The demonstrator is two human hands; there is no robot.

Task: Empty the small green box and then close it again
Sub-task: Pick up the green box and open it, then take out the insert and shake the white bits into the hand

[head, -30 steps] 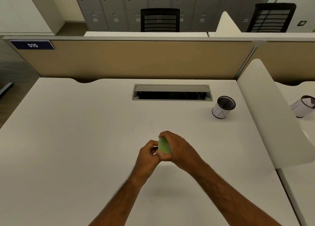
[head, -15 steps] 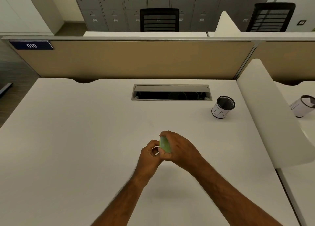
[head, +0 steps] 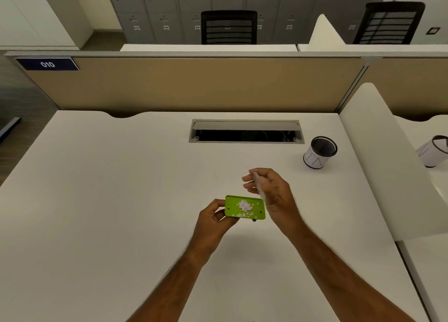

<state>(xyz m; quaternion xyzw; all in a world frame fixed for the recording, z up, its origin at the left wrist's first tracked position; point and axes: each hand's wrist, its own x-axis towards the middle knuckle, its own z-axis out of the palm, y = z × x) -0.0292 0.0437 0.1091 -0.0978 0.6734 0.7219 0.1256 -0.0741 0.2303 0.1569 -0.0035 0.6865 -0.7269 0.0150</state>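
Observation:
The small green box (head: 232, 207) is open and faces up, held above the white desk (head: 121, 200). Several small white bits (head: 244, 205) lie inside it. My left hand (head: 214, 216) grips the box at its left end. My right hand (head: 269, 190) is just right of and above the box, holding a pale, see-through lid (head: 259, 185) that is blurred and seen edge-on.
A black mesh pen cup (head: 319, 155) with a white wrap stands at the right rear of the desk. A cable slot (head: 246, 132) is open at the back. A white side divider (head: 388, 166) bounds the desk on the right, a tan partition (head: 194, 84) behind.
Both hands were clasped around the shut box. Now the box is open: my right hand has lifted the lid away to the right, and my left hand holds the box flat.

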